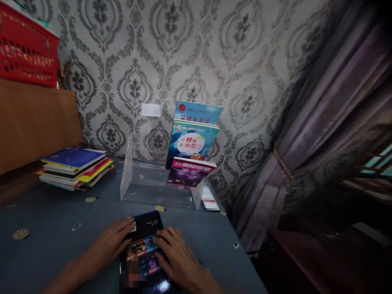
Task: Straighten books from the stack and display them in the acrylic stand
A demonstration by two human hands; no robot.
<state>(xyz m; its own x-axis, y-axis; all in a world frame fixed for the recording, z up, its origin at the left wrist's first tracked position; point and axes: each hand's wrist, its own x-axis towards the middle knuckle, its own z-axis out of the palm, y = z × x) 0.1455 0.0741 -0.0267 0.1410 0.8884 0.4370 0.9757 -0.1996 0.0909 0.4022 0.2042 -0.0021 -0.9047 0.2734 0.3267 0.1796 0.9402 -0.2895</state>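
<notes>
One dark book (143, 250) lies on the blue-grey tabletop (55, 222), between and beneath the fingers of the left hand (118, 236), flat and extended, and the right hand (176, 250), loosely spread; neither is closed. Its cover print is too small to read. On the clear stand (126, 175) behind, the blue book (200, 110) reads 安徒生童话, the teal book (192, 141) 小鲤鱼跳龙门; the magenta book's (188, 173) title is only partly legible.
</notes>
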